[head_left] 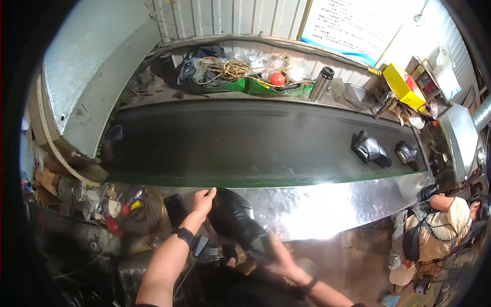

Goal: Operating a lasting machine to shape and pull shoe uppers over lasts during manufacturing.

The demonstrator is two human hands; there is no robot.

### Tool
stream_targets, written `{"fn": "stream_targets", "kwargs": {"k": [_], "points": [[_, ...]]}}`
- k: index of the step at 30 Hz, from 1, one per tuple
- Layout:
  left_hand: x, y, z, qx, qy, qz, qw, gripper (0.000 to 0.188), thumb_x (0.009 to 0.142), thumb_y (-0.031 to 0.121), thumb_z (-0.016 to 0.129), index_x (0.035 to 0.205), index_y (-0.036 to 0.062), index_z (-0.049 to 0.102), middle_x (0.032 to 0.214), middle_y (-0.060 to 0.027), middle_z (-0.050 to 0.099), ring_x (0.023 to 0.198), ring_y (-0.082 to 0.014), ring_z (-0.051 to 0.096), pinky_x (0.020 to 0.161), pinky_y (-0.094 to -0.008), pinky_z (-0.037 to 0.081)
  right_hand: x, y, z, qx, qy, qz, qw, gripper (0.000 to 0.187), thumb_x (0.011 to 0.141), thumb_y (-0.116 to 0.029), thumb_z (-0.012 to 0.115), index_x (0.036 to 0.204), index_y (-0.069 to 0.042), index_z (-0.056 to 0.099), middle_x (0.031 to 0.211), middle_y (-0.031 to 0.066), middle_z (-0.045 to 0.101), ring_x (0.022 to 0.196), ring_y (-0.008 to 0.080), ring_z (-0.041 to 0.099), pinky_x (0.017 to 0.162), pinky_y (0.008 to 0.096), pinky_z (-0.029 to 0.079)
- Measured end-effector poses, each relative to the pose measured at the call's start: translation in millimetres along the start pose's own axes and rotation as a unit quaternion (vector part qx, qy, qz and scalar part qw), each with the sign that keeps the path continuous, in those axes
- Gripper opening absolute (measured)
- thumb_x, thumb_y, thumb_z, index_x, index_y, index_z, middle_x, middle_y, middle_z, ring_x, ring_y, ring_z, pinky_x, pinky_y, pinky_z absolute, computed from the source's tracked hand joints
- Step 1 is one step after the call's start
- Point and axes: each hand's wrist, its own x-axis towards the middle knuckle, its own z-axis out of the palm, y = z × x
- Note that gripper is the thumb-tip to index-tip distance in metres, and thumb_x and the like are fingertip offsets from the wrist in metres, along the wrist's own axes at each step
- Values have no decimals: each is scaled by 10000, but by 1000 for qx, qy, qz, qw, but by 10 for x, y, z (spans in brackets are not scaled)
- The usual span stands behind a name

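A black leather boot (234,217) is slanted in front of me, between the metal ledge and my body. My left hand (203,202) is closed at its far left end, thumb and fingers at the edge. Smeared by motion, my right hand (280,260) is round the boot's near right end; its fingers partly hide behind the leather. Past the ledge runs a dark conveyor belt (230,143). On its right part lie two black shoes, a larger shoe (372,149) and a smaller shoe (407,155). Some dark blurred things sit at its left end.
The shiny metal ledge (307,202) borders the belt. A dark flat slab (175,210) lies left of my left hand. Behind the belt are green trays (220,87) of rope and plastic, a steel flask (322,84) and a yellow box (404,86). Another person (440,230) is at right.
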Motion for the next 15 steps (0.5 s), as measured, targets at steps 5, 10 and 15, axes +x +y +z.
{"fn": "stream_targets", "kwargs": {"k": [5, 10, 15], "points": [[2, 198, 208, 226, 51, 5, 973, 498, 1005, 428, 489, 1072, -11, 716, 1109, -246, 700, 1097, -450, 636, 951, -496, 498, -39, 214, -10, -99, -3, -60, 993, 991, 813, -195, 833, 1556, 37, 219, 1378, 290, 507, 1250, 395, 542, 1044, 452, 450], [24, 80, 162, 284, 100, -14, 954, 538, 1016, 438, 425, 1100, -14, 703, 1168, -276, 671, 1128, -458, 620, 992, -530, 484, 0, 62, -53, 42, -64, 44, 996, 1039, 747, -57, 800, 1578, 34, 183, 1618, 255, 257, 1520, 419, 210, 1243, 447, 198], [-298, -49, 2, 242, 51, -66, 967, 593, 995, 489, 460, 1161, -43, 661, 1204, -287, 659, 1154, -449, 617, 1008, -509, 480, -160, 51, -286, 30, -109, 8, 994, 1048, 720, -59, 820, 1569, 31, 212, 1609, 258, 271, 1522, 408, 208, 1247, 500, 168]]}}
